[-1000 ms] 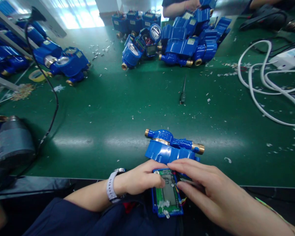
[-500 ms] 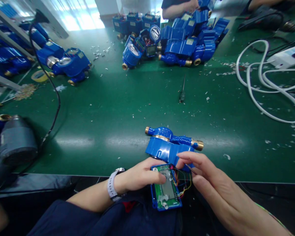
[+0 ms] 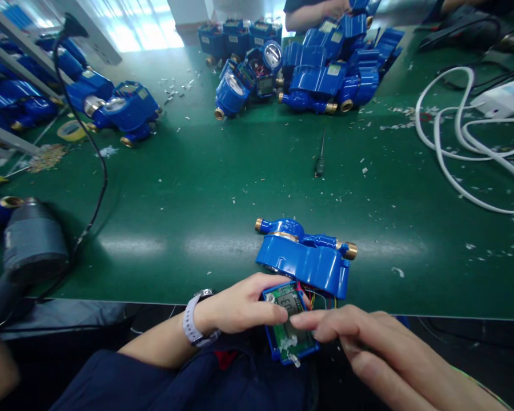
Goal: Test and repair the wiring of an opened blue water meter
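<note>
My left hand is closed around a display module, a green circuit board with a small grey screen in a blue frame. Its thumb lies over the board, beside dark segments showing on the screen. My right hand reaches in from the right, its index fingertip at the screen. The other fingers are curled, and whatever they may hold is hidden. Coloured wires run from the module toward a blue water meter with brass ends, lying on the bench edge just beyond my hands.
A screwdriver lies mid-bench. Several blue meters are piled at the back, near a co-worker's forearm. More meters stand at left, above a grey power tool. A white cable coils at right.
My right hand has moved left and down from the wires onto the module's screen. Dark segments now show on the screen. My left hand keeps its hold, with the module slightly tilted.
</note>
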Demonstrator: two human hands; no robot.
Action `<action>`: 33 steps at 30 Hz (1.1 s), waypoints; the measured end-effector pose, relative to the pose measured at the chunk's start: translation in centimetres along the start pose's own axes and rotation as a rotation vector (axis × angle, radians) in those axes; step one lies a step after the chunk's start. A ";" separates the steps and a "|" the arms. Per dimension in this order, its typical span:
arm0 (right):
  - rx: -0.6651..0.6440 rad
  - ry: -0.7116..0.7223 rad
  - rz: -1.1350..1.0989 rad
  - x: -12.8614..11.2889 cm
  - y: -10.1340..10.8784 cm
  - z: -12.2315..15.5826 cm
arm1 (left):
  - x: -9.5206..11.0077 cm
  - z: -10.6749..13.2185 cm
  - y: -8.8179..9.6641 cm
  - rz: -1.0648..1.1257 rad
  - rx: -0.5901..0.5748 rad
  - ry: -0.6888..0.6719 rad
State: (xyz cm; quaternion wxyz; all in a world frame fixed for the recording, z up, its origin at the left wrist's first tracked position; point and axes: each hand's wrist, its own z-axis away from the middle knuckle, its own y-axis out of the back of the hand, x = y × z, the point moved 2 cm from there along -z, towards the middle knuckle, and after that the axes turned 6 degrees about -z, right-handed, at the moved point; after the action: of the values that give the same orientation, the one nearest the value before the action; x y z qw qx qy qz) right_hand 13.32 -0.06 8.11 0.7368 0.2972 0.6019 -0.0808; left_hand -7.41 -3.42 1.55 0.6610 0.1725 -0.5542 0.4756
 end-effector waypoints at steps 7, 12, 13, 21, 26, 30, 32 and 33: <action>0.030 -0.201 -0.327 0.9 -0.2 0.3 | 0.8 -0.1 0.1 -0.174 -0.015 -0.033; 0.201 -0.234 -0.501 1.8 0.1 0.2 | 1.1 -0.1 0.5 -0.288 -0.027 -0.008; 0.211 -0.190 -0.395 1.8 0.2 0.0 | 1.1 -0.1 0.6 -0.311 -0.028 0.001; 0.148 0.177 0.458 0.9 1.6 -0.8 | 1.2 -0.3 0.6 -0.214 -0.081 0.049; 0.078 0.318 0.630 0.0 2.7 -2.0 | 0.9 -0.5 0.6 -0.210 -0.051 0.067; 0.059 0.329 0.622 -0.3 2.5 -2.5 | 0.8 -0.6 0.6 -0.211 -0.029 0.029; 0.052 0.325 0.622 -0.2 2.2 -2.4 | 0.6 -0.6 0.5 -0.191 -0.012 0.034; 0.047 0.322 0.621 0.0 2.1 -2.4 | 0.5 -0.6 0.5 -0.165 -0.004 0.044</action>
State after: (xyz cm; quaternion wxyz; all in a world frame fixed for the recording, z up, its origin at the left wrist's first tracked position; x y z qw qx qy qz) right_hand 12.32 2.89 8.61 0.6146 0.4921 0.5893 0.1812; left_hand -7.53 -2.48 1.68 0.7103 0.2060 -0.5243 0.4220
